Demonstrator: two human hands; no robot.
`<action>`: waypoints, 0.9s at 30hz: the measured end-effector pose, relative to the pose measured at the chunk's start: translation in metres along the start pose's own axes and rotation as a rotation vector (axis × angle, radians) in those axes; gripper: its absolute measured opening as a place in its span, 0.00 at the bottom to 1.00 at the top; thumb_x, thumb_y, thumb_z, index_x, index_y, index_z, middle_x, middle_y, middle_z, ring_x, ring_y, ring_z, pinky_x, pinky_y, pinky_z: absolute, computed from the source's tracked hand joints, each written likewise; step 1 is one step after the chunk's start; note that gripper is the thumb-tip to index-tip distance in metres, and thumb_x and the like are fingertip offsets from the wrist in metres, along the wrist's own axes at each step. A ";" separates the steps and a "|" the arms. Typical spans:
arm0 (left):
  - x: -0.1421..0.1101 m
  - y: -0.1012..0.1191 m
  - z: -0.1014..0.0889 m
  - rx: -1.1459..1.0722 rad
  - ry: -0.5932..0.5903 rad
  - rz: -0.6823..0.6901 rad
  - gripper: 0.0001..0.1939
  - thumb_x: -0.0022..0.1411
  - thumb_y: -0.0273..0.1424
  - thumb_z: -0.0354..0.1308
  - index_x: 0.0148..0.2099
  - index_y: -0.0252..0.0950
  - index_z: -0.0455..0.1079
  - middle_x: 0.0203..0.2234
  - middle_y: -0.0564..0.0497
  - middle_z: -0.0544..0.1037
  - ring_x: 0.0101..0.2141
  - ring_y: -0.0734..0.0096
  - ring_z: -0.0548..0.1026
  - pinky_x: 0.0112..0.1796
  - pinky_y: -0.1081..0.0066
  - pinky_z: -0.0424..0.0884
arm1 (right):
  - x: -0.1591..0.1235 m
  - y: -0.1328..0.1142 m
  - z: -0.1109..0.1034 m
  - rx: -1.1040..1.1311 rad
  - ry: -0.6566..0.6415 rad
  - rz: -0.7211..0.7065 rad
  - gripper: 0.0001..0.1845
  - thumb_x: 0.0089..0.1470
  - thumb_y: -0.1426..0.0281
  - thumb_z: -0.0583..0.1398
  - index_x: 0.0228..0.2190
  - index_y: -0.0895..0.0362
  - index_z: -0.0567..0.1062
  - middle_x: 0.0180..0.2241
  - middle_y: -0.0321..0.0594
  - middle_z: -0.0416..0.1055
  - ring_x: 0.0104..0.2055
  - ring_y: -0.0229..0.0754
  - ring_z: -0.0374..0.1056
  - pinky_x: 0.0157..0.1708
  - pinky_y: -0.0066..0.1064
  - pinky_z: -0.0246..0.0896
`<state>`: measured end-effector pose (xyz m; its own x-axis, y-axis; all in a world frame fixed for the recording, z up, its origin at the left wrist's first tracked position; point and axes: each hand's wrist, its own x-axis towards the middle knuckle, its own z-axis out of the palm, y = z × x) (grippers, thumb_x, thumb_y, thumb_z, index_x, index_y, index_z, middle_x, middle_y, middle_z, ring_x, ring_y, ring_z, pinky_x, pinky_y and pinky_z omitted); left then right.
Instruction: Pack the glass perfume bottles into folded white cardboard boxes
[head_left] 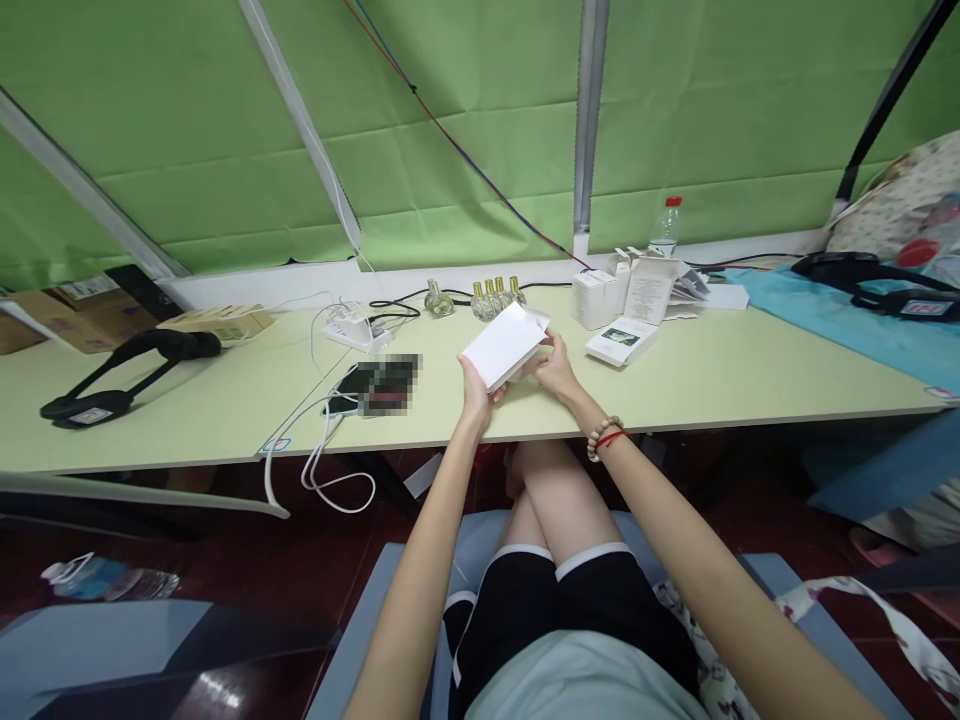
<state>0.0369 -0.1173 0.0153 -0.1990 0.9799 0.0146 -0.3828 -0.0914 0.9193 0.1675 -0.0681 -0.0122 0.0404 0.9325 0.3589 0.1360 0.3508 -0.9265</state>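
Note:
A white box (504, 347) is held above the front part of the table, tilted, between both hands. My left hand (478, 392) grips its near left end, thumb along the side. At the right end my right hand (553, 368) has its fingers bent against the box, near what looks like a raised flap; the fingertips are partly hidden. Behind the box stand several small glass bottles with gold tops (496, 297), and a rounder glass bottle (438, 300) is to their left. A flat white box with a green picture (621, 341) lies right of my right hand.
White cartons (598, 298) and an opened box (651, 285) stand at the back right, before a red-capped bottle (665, 228). On the left are a phone (367, 388), white cables (319, 470), a power strip (352, 328) and a black headband device (131, 375). Blue cloth (817, 320) covers the right side.

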 end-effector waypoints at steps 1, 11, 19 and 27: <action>0.001 0.000 0.000 0.009 -0.005 0.005 0.34 0.60 0.55 0.30 0.43 0.33 0.63 0.13 0.55 0.65 0.10 0.80 0.61 0.11 0.80 0.47 | -0.001 -0.001 0.000 -0.028 0.009 -0.033 0.51 0.31 0.65 0.65 0.56 0.55 0.51 0.52 0.49 0.54 0.34 0.39 0.65 0.38 0.37 0.67; 0.006 -0.003 -0.005 0.020 0.144 0.029 0.16 0.64 0.45 0.41 0.50 0.44 0.47 0.25 0.57 0.67 0.15 0.81 0.65 0.14 0.81 0.54 | -0.006 -0.010 0.000 -0.150 0.014 -0.086 0.56 0.33 0.49 0.65 0.60 0.51 0.48 0.57 0.47 0.41 0.63 0.53 0.39 0.61 0.45 0.41; 0.005 -0.001 -0.006 0.042 0.154 0.109 0.11 0.65 0.39 0.41 0.48 0.44 0.53 0.29 0.54 0.69 0.16 0.81 0.66 0.14 0.81 0.57 | -0.007 -0.020 -0.007 -0.198 0.206 -0.002 0.43 0.47 0.46 0.51 0.59 0.55 0.52 0.59 0.48 0.48 0.63 0.52 0.40 0.60 0.48 0.35; -0.001 -0.001 -0.002 0.126 -0.034 0.050 0.14 0.61 0.42 0.48 0.44 0.39 0.59 0.18 0.58 0.67 0.11 0.82 0.63 0.11 0.82 0.48 | -0.010 -0.020 -0.009 -0.044 -0.070 -0.186 0.43 0.43 0.46 0.55 0.56 0.57 0.60 0.47 0.45 0.68 0.53 0.50 0.59 0.55 0.45 0.48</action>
<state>0.0359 -0.1180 0.0134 -0.1837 0.9803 0.0727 -0.2567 -0.1192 0.9591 0.1733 -0.0858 0.0040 -0.0582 0.8563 0.5132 0.1778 0.5147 -0.8387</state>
